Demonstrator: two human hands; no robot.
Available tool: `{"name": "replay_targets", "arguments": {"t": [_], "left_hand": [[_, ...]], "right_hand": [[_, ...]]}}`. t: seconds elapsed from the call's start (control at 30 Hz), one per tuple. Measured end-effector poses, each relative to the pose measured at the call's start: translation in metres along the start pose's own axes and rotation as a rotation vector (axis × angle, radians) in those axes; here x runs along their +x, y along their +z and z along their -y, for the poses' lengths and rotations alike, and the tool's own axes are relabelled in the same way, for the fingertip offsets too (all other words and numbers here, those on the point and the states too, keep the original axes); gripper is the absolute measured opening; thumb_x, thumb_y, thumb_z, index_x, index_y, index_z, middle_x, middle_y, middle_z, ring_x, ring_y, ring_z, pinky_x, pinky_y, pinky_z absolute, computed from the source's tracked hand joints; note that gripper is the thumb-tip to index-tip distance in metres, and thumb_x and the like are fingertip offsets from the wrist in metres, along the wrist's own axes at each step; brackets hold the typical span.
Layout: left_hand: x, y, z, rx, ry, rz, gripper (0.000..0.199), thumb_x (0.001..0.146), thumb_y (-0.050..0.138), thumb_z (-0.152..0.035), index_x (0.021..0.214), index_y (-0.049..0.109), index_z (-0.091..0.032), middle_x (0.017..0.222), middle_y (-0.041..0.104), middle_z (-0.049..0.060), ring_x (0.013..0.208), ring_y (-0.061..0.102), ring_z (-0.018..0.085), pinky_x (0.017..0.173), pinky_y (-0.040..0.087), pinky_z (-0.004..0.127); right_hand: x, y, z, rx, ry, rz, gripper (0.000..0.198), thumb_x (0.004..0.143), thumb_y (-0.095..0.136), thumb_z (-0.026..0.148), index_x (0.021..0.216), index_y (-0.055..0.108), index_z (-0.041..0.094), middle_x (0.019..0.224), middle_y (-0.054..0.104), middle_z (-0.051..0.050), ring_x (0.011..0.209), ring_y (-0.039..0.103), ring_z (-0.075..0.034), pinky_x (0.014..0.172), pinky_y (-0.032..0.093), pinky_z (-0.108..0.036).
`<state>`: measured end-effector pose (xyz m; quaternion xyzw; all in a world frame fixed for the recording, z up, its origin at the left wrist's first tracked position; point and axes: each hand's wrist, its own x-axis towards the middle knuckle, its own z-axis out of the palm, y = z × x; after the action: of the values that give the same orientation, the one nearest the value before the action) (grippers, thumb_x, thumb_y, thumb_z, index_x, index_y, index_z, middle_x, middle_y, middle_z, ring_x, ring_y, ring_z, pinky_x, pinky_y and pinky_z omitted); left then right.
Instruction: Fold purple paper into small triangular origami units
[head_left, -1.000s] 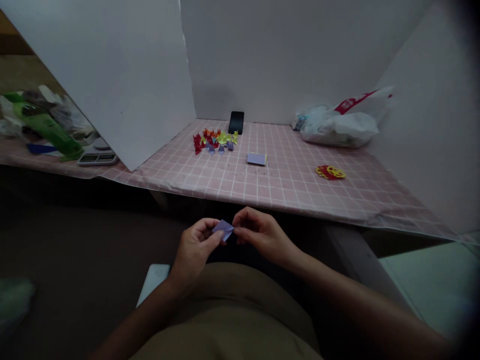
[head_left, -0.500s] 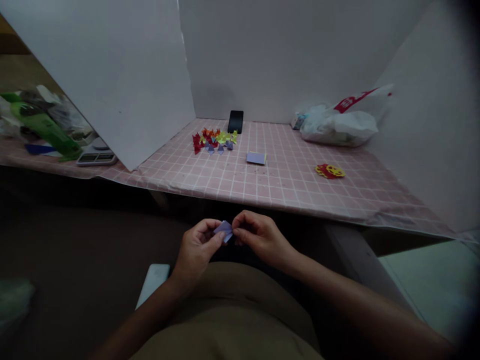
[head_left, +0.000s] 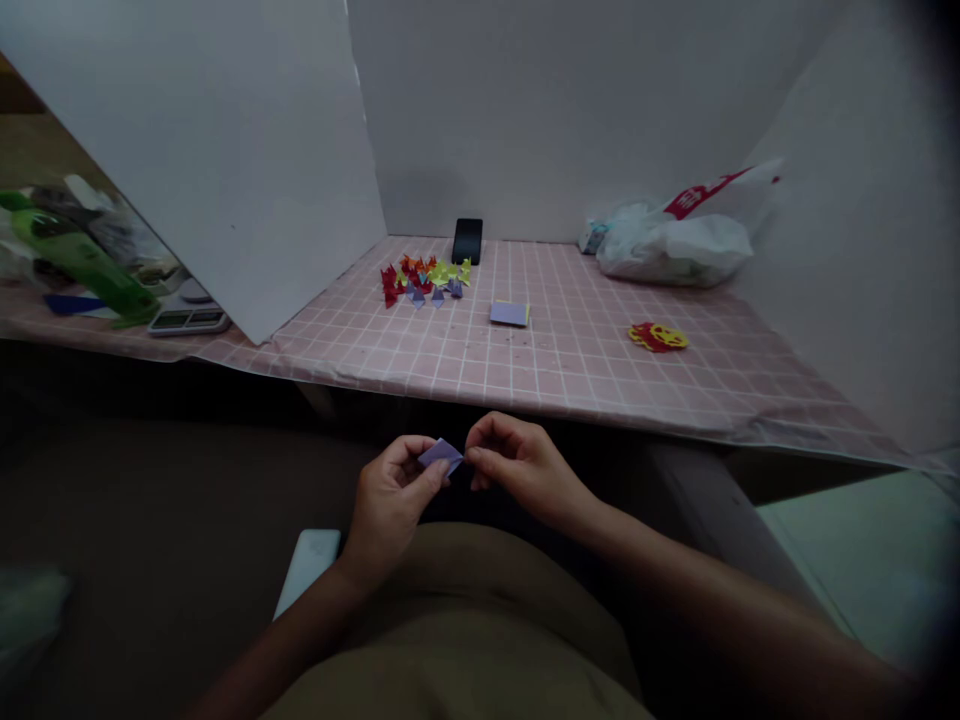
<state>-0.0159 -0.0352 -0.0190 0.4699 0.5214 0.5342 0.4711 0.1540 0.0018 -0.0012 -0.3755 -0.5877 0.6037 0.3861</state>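
Observation:
A small piece of folded purple origami paper (head_left: 441, 453) is held above my lap, in front of the table edge. My left hand (head_left: 397, 490) is closed on it, thumb on top and fingers beneath. My right hand (head_left: 517, 465) pinches its right-hand corner between thumb and forefinger. On the table beyond lies a stack of square paper (head_left: 509, 314), purple on top with a yellow edge showing. Left of the stack stands a cluster of small folded paper figures (head_left: 427, 278) in red, orange, yellow and purple.
A black phone (head_left: 467, 241) leans at the back of the pink checked table (head_left: 570, 370). Red and yellow cut-out shapes (head_left: 658, 337) lie to the right, before a white plastic bag (head_left: 675, 250). White panels (head_left: 225, 150) surround the tabletop; a scale (head_left: 189, 318) sits left. A pale power bank (head_left: 309, 565) is beside me.
The purple paper has turned slightly in my left hand and now shows a flatter diamond face. My right fingers remain at its corner. The view has shifted a little.

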Motion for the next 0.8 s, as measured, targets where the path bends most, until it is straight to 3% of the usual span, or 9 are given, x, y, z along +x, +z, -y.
{"name": "replay_targets", "arguments": {"t": [0.5,0.8], "left_hand": [[0.0015,-0.0005,-0.0029,-0.017,-0.025,0.014,0.017,0.074,0.074,-0.026,0.087,0.067,-0.016,0.07,0.068,-0.001,0.064,0.062,0.012,0.063,0.05,0.023],[-0.0009,-0.001,0.0002,0.039,0.014,0.015,0.016,0.078,0.073,-0.026,0.09,0.068,-0.016,0.077,0.069,0.0,0.068,0.063,0.012,0.064,0.051,0.022]], "right_hand": [[-0.0003,-0.0007,-0.0055,-0.028,0.028,0.065,0.012,0.082,0.066,0.025,0.087,0.059,0.018,0.074,0.061,0.002,0.058,0.059,-0.01,0.055,0.049,-0.024],[-0.0004,0.001,-0.0057,-0.006,0.079,0.074,0.015,0.079,0.069,0.029,0.082,0.059,0.016,0.068,0.059,0.003,0.053,0.057,-0.009,0.05,0.044,-0.022]]}}
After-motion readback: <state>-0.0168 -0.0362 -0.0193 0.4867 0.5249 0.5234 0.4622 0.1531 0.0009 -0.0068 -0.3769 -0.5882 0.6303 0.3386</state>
